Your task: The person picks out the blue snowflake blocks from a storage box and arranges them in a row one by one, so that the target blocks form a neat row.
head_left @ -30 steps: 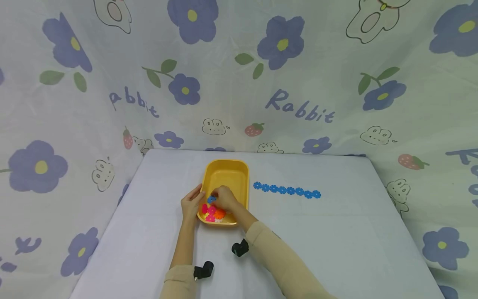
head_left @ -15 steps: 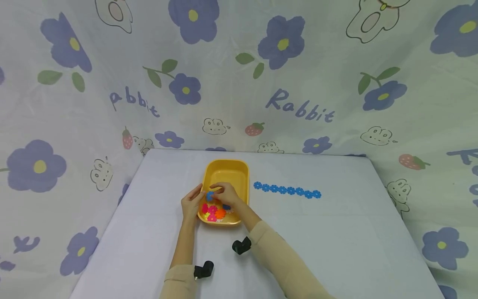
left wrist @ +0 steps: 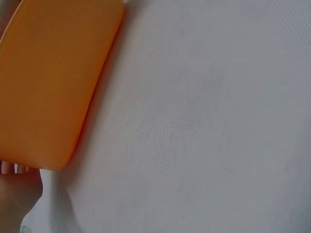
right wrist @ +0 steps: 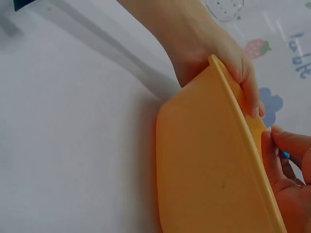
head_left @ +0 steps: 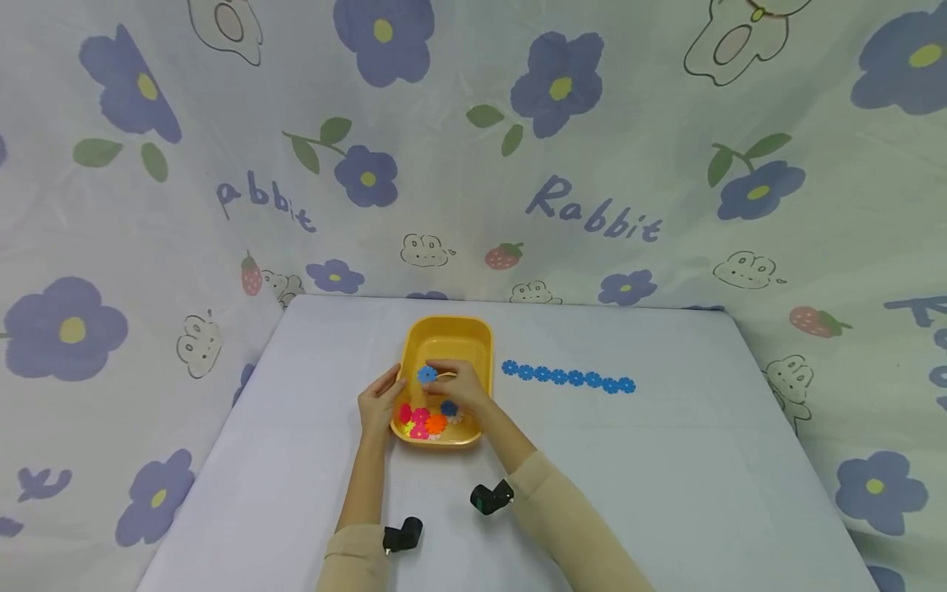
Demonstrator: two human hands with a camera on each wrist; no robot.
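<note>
A yellow plastic tray point(head_left: 449, 349) stands on the table, tilted somewhat in the right wrist view. My left hand point(head_left: 376, 406) grips its left rim, the thumb lying over the edge inside. Above the tray's floor, my right hand point(head_left: 460, 388) pinches a blue flower-shaped piece point(head_left: 427, 375) between thumb and fingers. In the right wrist view, only a sliver of that blue piece point(right wrist: 285, 155) shows behind the fingers. Loose flower pieces lie at the tray's near end: pink point(head_left: 420, 416), orange point(head_left: 436, 423), and dark blue point(head_left: 449, 408), with yellow and pale ones partly covered.
Right of the tray, several blue flower pieces point(head_left: 560, 376) form a slightly slanting row on the white tablecloth point(head_left: 666, 477). A patterned curtain point(head_left: 459, 164) rises behind the table and along both sides. Each forearm wears a small black camera point(head_left: 491, 497).
My right hand has lifted the blue flower piece off the pile and shifted it slightly right and away. The dark blue piece beneath is now uncovered. My left hand stays on the rim.
</note>
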